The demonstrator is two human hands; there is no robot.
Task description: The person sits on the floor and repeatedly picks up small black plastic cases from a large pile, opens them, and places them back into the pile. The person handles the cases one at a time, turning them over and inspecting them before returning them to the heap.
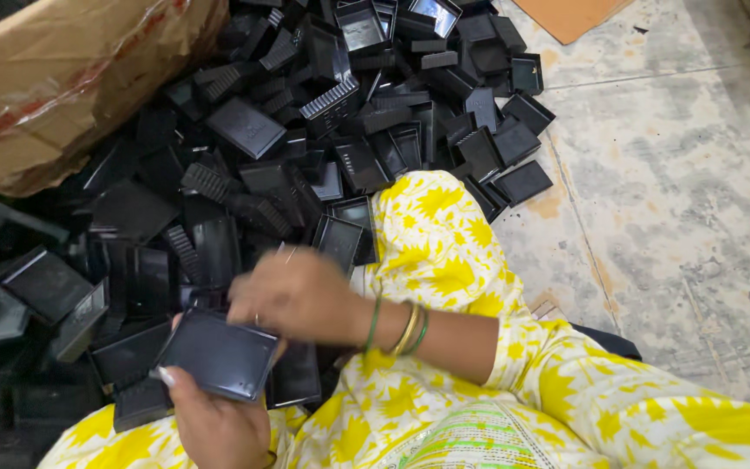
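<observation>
My left hand [210,421] holds a flat black plastic case [219,354] by its lower edge, just above my lap. Over the case's upper right corner hovers my right hand [292,293], blurred, with its fingers curled down and touching that corner. Green and gold bangles [399,328] circle my right wrist. Beyond both hands lies a big heap of black plastic cases and lids [340,130], spread across the floor. My knee in yellow flowered cloth [436,243] pushes into the heap's near edge.
A torn brown cardboard box [62,78] lies tipped at the top left, next to the heap. Stained stone floor [679,200] stretches to the right. An orange-brown cardboard sheet [566,13] lies at the top edge.
</observation>
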